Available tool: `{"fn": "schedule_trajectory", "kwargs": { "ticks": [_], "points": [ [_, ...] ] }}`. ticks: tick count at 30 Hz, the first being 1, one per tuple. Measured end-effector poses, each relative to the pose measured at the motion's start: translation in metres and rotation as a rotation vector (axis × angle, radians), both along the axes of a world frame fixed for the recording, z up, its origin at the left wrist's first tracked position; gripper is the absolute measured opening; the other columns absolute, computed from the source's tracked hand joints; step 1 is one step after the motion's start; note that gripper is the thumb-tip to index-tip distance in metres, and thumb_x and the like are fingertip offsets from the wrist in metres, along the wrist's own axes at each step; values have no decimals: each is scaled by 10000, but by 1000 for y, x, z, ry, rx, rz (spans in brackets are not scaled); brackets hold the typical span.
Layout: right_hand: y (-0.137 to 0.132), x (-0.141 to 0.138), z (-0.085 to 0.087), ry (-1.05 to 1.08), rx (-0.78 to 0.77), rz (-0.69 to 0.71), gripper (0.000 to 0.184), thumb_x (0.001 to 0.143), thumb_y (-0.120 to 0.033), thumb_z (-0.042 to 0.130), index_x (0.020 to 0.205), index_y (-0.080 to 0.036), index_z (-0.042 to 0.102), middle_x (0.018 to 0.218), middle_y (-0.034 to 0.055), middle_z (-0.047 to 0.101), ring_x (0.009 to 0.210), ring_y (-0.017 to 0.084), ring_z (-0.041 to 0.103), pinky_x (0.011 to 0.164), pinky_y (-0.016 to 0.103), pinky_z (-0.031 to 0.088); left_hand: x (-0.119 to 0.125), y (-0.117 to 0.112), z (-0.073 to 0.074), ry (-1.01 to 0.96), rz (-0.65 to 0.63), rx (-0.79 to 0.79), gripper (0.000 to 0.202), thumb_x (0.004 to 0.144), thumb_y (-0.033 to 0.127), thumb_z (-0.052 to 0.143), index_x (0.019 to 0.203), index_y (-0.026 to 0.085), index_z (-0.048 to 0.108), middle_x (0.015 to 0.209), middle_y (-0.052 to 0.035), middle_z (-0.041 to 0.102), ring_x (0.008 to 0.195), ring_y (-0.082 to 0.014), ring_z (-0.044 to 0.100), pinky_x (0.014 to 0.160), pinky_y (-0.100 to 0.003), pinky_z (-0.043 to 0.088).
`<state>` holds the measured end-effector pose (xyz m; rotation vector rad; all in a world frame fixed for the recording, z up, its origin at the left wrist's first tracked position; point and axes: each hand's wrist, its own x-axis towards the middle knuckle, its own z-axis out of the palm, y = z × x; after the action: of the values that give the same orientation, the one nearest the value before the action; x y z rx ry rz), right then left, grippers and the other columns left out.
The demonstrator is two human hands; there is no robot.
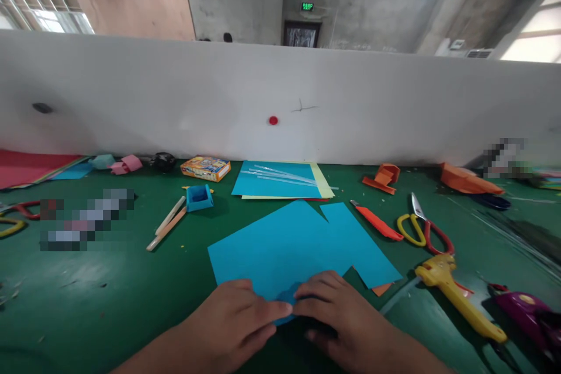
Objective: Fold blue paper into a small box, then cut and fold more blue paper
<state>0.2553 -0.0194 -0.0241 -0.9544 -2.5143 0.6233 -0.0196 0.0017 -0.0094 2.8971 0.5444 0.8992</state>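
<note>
A large blue sheet of paper (pixel 280 245) with notched edges lies in front of me on the green table. My left hand (pixel 241 321) grips its near edge, index finger stretched along it and thumb underneath. Close beside it, my right hand (pixel 337 315) holds the same edge with bent fingers, its thumb lower down. The two index fingertips almost meet. Part of the near edge is hidden by my hands. To the right, a narrower blue paper piece (pixel 359 245) overlaps the sheet, and an orange scrap (pixel 383 288) shows from below.
Right: an orange craft knife (pixel 377 222), scissors (pixel 418 228), a yellow glue gun (pixel 460 298) and a purple tool (pixel 523 315). Behind: stacked paper with clear sticks (pixel 280 178), a small blue box (pixel 200 197), pencils (pixel 169 225), an orange carton (pixel 205 168). A white partition (pixel 210 99) closes the back.
</note>
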Motion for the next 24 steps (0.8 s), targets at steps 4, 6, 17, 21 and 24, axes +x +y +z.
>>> {"fn": "schedule_trajectory", "kwargs": {
  "ticks": [4, 6, 17, 21, 24],
  "points": [
    [1, -1, -2, 74, 14, 14, 176, 985, -185, 593, 1102, -256, 704, 1112, 51, 748, 1029, 218, 645, 887, 389, 460, -7, 0, 5, -26, 12, -219, 242, 1110, 428, 455, 1183, 282, 634, 810, 41, 742, 717, -134, 675, 711, -245, 466],
    [3, 1, -3, 142, -2, 20, 145, 1005, -188, 568, 1012, -241, 703, 1016, 47, 751, 958, 202, 652, 852, 373, 466, -14, 4, 8, -45, 5, -325, 242, 1079, 463, 526, 1170, 284, 662, 875, 35, 769, 783, -126, 701, 765, -235, 486],
    [16, 22, -14, 553, -261, -99, 49, 947, -266, 668, 952, -225, 695, 992, 79, 722, 913, 204, 675, 802, 339, 538, -54, 37, 17, 82, 135, -679, 535, 1031, 499, 558, 1521, 290, 515, 1255, -80, 732, 1130, -250, 698, 968, -358, 555],
    [17, 25, -15, 762, -364, -84, 106, 919, -340, 723, 906, -236, 705, 924, 63, 697, 854, 204, 659, 750, 332, 541, -55, 43, 19, 69, 178, -715, 408, 1055, 434, 522, 1421, 282, 619, 1268, -77, 729, 1137, -237, 692, 966, -353, 555],
    [15, 26, -11, 979, -442, -196, 204, 852, -429, 790, 840, -252, 689, 843, 41, 665, 769, 204, 632, 678, 334, 538, -54, 42, 17, 31, 139, -713, 391, 1093, 448, 418, 1266, 269, 719, 1106, -46, 772, 1049, -214, 711, 956, -352, 552]
  ]
}}
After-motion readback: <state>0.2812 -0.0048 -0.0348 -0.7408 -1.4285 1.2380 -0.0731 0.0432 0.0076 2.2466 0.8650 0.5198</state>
